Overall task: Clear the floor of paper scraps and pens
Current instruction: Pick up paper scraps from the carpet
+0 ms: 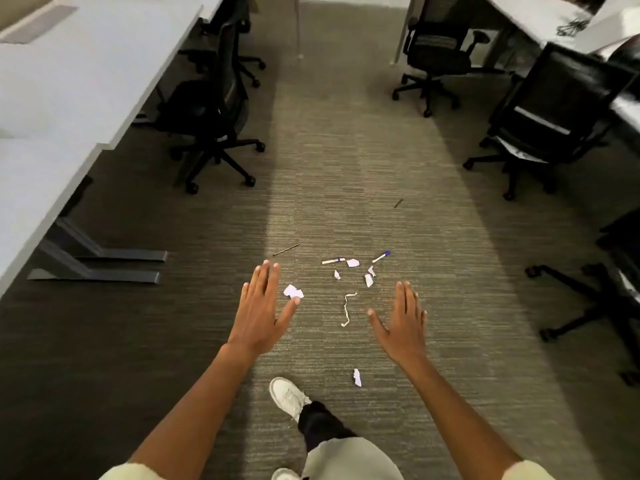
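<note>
Several white paper scraps lie on the grey carpet ahead of me: a crumpled scrap (293, 292) by my left thumb, a long thin strip (346, 310), small pieces (369, 279) and one scrap (357, 377) near my foot. Two white pens with purple ends lie beyond them, one pen (333, 261) flat and another pen (381, 257) angled. A thin dark stick (286, 249) rests further left. My left hand (259, 310) and my right hand (401, 323) hover palms down, fingers spread, holding nothing.
White desks (62, 81) with dark metal feet (100, 265) line the left side. Black wheeled office chairs (211, 109) stand left, and more chairs (550, 109) right. My white shoe (287, 396) is planted below the scraps. A small dark object (398, 203) lies further up the aisle.
</note>
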A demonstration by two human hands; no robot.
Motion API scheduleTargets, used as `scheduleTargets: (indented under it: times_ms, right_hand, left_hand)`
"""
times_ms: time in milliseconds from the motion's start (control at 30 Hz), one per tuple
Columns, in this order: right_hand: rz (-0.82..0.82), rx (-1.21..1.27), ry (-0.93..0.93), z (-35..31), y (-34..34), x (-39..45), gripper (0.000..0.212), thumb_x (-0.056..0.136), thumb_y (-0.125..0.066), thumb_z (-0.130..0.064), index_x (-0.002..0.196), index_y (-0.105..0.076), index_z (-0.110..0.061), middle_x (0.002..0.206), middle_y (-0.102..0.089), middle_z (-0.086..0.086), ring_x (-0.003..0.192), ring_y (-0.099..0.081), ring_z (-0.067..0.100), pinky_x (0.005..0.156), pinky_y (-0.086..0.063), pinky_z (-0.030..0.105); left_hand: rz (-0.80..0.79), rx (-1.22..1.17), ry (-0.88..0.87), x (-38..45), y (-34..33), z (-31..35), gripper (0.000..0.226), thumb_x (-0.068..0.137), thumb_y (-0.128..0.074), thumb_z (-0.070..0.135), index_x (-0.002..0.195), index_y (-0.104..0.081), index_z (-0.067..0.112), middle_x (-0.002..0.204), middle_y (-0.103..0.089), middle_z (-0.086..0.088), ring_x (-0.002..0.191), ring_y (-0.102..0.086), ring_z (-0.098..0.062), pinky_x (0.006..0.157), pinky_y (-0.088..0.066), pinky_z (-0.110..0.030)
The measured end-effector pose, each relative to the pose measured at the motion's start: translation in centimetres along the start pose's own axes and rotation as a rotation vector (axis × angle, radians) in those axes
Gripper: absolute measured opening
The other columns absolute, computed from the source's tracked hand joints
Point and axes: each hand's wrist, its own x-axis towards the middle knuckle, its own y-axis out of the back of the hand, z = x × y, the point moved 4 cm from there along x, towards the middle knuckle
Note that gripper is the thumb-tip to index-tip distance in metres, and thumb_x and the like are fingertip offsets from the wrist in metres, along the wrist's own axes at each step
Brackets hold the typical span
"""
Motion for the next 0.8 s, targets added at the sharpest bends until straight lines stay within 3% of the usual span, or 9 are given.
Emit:
scheduleTargets:
  times_ms: [200,400,600,800]
  right_hand:
    - [-0.030,-0.059,-0.025,3.8,1.3,-4.5,0.092,0.086,-0.046,-0.064,0.154,-0.002,-0.019,0.163,0.000,0.007,0.150,-0.006,0.030,0.120,-0.013,0.054]
    - [-0.034,0.012,-0.089,7.7,3.0,-6.5,0.094,0.087,-0.051,-0.058,0.154,-0.001,-0.017,0.163,-0.003,0.010,0.149,-0.009,0.028,0.119,-0.019,0.053]
    - [-0.020,0.141,-0.109,11.2,4.4,-6.6,0.089,0.086,-0.059,-0.050,0.153,-0.011,-0.017,0.161,-0.012,0.011,0.149,-0.012,0.027,0.117,-0.026,0.050]
    - [-0.055,0.209,-0.169,14.9,5.1,-4.2,0.091,0.085,-0.061,-0.049,0.153,-0.009,-0.020,0.160,-0.013,0.012,0.146,-0.021,0.030,0.112,-0.035,0.049]
  left_hand:
    - [-0.020,0.013,-0.002,-4.2,-1.5,1.2,0.079,0.093,-0.030,0.059,0.153,0.001,0.017,0.163,0.007,-0.004,0.149,0.009,-0.019,0.121,-0.004,-0.047]
    - [-0.063,0.008,-0.006,-5.6,-3.9,3.3,0.078,0.091,-0.025,0.061,0.153,0.001,0.020,0.163,0.008,-0.004,0.149,0.009,-0.019,0.121,-0.003,-0.046]
    - [-0.109,-0.023,-0.010,-4.7,-7.4,6.6,0.073,0.092,-0.027,0.061,0.152,-0.009,0.026,0.163,0.002,-0.003,0.151,0.004,-0.020,0.120,-0.008,-0.048]
    - [-0.180,0.000,0.006,-1.4,-11.2,10.1,0.069,0.089,-0.025,0.066,0.147,-0.023,0.028,0.163,-0.010,-0.002,0.151,-0.005,-0.021,0.120,-0.014,-0.050]
